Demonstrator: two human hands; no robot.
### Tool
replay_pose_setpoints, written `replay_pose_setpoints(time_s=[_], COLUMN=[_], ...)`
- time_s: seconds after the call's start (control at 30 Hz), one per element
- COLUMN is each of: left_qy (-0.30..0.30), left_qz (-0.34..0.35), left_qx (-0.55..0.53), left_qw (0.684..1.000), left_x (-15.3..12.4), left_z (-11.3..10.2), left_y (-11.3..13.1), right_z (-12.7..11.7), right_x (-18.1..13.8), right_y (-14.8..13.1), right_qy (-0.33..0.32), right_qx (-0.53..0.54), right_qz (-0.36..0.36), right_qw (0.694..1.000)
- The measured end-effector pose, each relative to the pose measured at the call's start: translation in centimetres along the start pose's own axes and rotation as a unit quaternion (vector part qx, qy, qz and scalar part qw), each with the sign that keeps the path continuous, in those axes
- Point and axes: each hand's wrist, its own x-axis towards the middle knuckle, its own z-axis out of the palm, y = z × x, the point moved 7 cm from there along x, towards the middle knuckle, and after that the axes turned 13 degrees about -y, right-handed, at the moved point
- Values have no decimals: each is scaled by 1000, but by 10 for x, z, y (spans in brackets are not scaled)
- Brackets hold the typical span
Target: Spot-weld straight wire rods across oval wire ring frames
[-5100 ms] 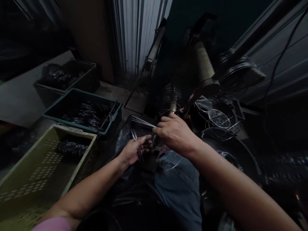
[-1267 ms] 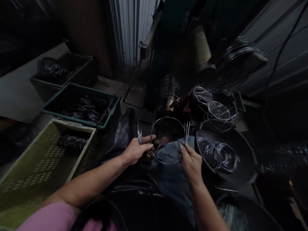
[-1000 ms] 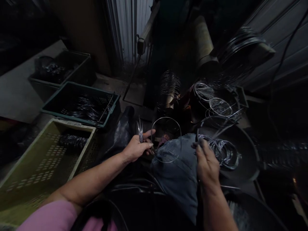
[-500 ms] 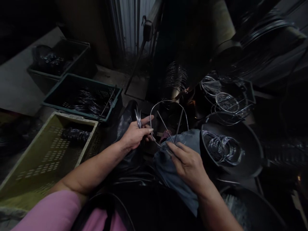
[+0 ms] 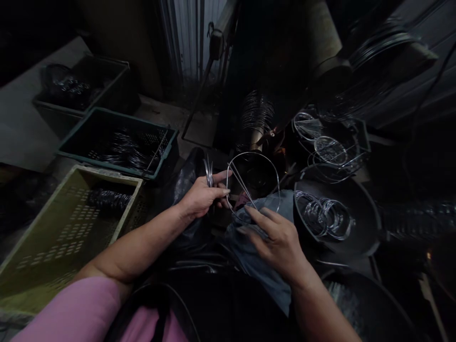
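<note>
The left hand [image 5: 201,197] is closed around a bundle of wire rings [image 5: 208,172] and also pinches the wire hoop [image 5: 253,153], which stands upright above the knee [image 5: 260,270]. The right hand [image 5: 280,240] pinches 1 thin wire rod [image 5: 242,190] inside the hoop, near the dark pan [image 5: 363,237].

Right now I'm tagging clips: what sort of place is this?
Probably a wire-forming workshop: shiny round wire hoops in a dark round pan, a dark green perforated plastic crate of wire coils, the left hand gripping a bundle of rings.
</note>
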Motion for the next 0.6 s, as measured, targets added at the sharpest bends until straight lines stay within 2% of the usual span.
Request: replay_pose_setpoints(time_s=[0.07, 0.17, 0.47, 0.6], left_qy=[-7, -12, -51, -52], left_qz=[3, -1, -31, -25], left_qx=[-2, -1, 6, 2], left_qw=[1000, 1000, 998, 998], left_x=[0, -1, 13, 24], left_z=[3, 9, 26, 29], left_y=[2, 6, 8, 11], right_z=[4, 14, 16, 8], right_x=[6, 11, 10, 8], right_y=[-5, -8, 4, 7], right_qy=[-32, -82, -51, -35], right_qx=[-88, -142, -97, -130], right_qz=[-1, 0, 11, 26], right_qw=[996, 986, 994, 991])
